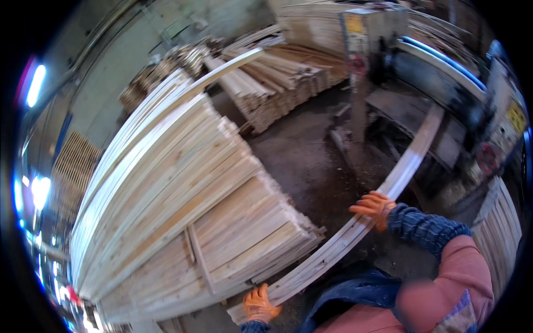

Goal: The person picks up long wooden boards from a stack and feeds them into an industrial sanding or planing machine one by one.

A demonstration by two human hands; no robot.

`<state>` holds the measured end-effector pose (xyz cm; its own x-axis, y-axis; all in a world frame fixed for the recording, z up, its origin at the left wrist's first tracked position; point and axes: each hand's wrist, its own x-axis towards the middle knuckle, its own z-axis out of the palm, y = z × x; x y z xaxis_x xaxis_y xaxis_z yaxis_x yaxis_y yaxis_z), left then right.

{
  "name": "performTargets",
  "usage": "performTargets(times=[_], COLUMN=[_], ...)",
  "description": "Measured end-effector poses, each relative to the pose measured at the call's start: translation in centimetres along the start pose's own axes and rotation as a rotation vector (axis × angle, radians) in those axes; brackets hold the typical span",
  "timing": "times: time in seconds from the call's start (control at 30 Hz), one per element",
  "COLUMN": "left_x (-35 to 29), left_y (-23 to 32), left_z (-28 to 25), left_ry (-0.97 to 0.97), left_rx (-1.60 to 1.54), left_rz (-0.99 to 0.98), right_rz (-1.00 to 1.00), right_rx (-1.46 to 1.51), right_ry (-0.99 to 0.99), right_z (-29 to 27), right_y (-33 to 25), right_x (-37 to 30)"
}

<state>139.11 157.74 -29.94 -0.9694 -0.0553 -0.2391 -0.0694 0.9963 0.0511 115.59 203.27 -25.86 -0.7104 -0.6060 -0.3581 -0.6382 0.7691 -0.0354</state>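
A long pale wooden board [319,261], seemingly with a groove or seam along it, runs from beside my body up to the machine at the right. My left hand [261,305], in an orange glove, grips it close to its near end. Farther along, my right hand [376,210], also orange-gloved, lies across the board with its fingers over the top and closed on the edge. The board's far end rests on the bed of a metal machine [358,72]. The undersides of both hands are hidden.
A large stack of boards [166,172] fills the left, with a loose board [222,66] slanting over its far side. Another lumber pile [277,83] lies behind. More boards [497,213] stand at the right. Scraps litter the dark floor [311,161].
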Motion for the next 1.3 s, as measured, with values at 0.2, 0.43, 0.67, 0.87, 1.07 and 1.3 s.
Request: performTargets(times=[0.2,0.43,0.67,0.87,1.07,1.3], left_x=[1.9,7.6,7.6,3.8,2.7,5.3], left_y=[6.8,15.0,13.5,6.5,-6.0,-21.8], left_z=[1.9,3.1,-6.0,-12.0,-14.9,-24.3], left_ry=[-0.074,0.155,0.199,0.773,0.884,0.973], left_rx=[0.063,-0.007,-0.791,-0.871,-1.034,-1.631], left_rz=[0.075,0.281,0.329,0.303,-0.097,-0.189], right_rz=[-0.422,-0.42,-0.167,0.038,-0.053,-0.207], right_rx=[0.128,0.199,0.109,-0.045,0.849,0.904], right_ry=[0.213,0.326,-0.021,-0.171,0.338,0.914], right_z=[4.3,5.3,1.2,-0.8,-12.2,-34.0], right_y=[-6.9,-12.6,-6.4,-1.1,-2.7,-7.7], right_x=[2.7,4.1,2.5,2.1,10.0,23.7])
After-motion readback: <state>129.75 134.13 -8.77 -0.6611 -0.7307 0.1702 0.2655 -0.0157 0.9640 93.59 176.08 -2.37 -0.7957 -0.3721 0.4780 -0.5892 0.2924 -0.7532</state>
